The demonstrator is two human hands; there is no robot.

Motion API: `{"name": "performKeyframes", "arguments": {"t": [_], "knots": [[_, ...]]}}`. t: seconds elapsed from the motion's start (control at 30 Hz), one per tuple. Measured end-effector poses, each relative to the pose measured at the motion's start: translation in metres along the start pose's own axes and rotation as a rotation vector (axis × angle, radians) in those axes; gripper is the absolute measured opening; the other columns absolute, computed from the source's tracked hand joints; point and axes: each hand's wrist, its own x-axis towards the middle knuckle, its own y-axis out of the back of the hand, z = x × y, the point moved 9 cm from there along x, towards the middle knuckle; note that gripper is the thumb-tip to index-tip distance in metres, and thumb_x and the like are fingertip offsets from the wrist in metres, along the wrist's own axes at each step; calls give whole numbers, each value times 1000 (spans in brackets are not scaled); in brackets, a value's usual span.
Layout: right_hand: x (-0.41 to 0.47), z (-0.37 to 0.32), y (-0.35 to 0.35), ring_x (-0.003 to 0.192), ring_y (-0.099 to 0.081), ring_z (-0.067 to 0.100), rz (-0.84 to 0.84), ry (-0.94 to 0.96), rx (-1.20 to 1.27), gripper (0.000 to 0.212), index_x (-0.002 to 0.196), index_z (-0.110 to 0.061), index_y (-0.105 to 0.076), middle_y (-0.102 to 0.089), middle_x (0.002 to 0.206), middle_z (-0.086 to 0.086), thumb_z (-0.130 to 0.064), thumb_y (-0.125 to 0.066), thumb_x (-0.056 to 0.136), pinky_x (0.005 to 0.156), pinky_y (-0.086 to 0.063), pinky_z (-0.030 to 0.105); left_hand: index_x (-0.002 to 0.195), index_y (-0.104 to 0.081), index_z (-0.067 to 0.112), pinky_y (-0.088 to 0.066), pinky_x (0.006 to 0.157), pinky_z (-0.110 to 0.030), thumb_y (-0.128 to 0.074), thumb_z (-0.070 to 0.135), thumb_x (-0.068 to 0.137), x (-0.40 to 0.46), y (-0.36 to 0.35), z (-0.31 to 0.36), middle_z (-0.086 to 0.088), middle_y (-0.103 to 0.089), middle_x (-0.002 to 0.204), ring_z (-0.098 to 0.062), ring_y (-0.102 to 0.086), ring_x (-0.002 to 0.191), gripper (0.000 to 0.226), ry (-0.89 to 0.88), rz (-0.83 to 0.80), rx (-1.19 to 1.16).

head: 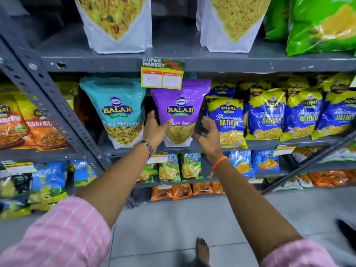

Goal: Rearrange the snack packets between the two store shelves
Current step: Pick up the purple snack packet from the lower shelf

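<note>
- Left hand [154, 130]: raised to the middle shelf, palm turned inward, fingers spread wide; the thumb tip touches the lower left edge of the purple Balaji packet [180, 110], the other fingers reach behind that edge; nothing is gripped
- Right hand [209, 134]: raised on the packet's opposite side, fingers loosely curled and parted, just beside its lower right corner; whether it touches the packet cannot be told
- Purple Balaji packet: stands upright on the grey middle shelf [269, 142], between the two hands, label reading "Aloo Sev"
- Teal Balaji packet [115, 110]: upright on the same shelf, just left of the purple one, with a dark gap between them
- Blue-and-yellow Gopal packets [227, 120]: a row filling the shelf to the right of the purple packet, the nearest just behind the right hand
- Price tag [161, 76]: hangs from the edge of the upper shelf [250, 62], overlapping the top of the purple packet
- White pouches [117, 24]: stand on the upper shelf, with green packets [323, 26] at far right
- Wristwatch [147, 146] on the left wrist; orange thread [219, 161] on the right wrist; pink striped sleeves [63, 237] rolled above the forearms
- Lower shelves hold smaller blue, green and orange packets
</note>
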Motion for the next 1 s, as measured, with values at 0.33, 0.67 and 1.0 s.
{"name": "performKeyframes", "arguments": {"t": [0.33, 0.67, 1.0], "knots": [[60, 34, -44, 125, -66, 27, -323, -85, 80, 114, 139, -3, -46, -64, 133, 22, -17, -100, 40, 100, -57, 47, 137, -50, 6, -55, 99, -36, -69, 34, 91, 19, -14, 1, 6, -66, 116, 20, -65, 89, 57, -144, 107, -64], [47, 33, -26, 113, -69, 27, -260, -47, 3, 76, 129, -5, -58, -73, 117, 11, 6, -92, 62, 83, -62, 24, 130, -52, 25, -58, 104, -52, -70, 27, 91, 12, -18, 3, -8, -70, 129, -21, -69, 113, 44, -155, 68, -82], [-37, 34, 5, 105, -73, 8, -224, -86, 57, 72, 122, -8, -64, -77, 110, 1, 6, -93, 58, 82, -65, 34, 123, -56, 19, -61, 98, -52, -76, 23, 90, -65, -18, -10, -2, -75, 117, -18, -75, 106, 38, -90, 87, -181]]}}
